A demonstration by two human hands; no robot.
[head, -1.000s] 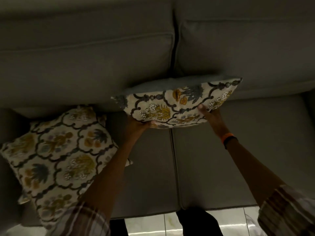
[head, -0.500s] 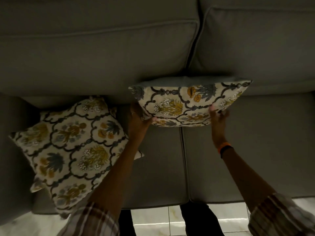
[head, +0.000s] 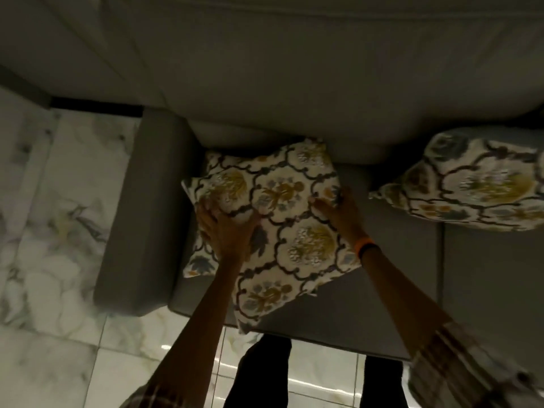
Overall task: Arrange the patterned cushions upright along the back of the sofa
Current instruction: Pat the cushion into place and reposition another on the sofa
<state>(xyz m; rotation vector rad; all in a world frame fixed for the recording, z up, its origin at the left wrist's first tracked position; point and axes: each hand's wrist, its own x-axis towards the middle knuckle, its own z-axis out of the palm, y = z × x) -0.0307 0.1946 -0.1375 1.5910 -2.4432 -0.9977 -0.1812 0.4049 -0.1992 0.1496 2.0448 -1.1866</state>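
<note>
A cream cushion with a dark lattice and yellow-blue flowers point(head: 306, 245) lies tilted on the left end of the grey sofa seat point(head: 382, 293), its top edge touching the back cushion point(head: 294, 83). My left hand point(head: 226, 231) presses into its left side with fingers curled in the fabric. My right hand point(head: 338, 210), with an orange band at the wrist, grips its right edge. A patterned corner point(head: 195, 265) pokes out under my left wrist; I cannot tell whether it belongs to another cushion. A matching cushion point(head: 485, 187) leans against the sofa back at the right.
The sofa's left armrest point(head: 147, 216) stands right beside the held cushion. White marble floor tiles point(head: 44, 231) spread to the left and in front. My dark-trousered legs point(head: 259, 375) are against the seat's front edge.
Both hands have let go of the cushion at the sofa back and moved left onto the tilted cushion by the armrest. The view has swung left with them.
</note>
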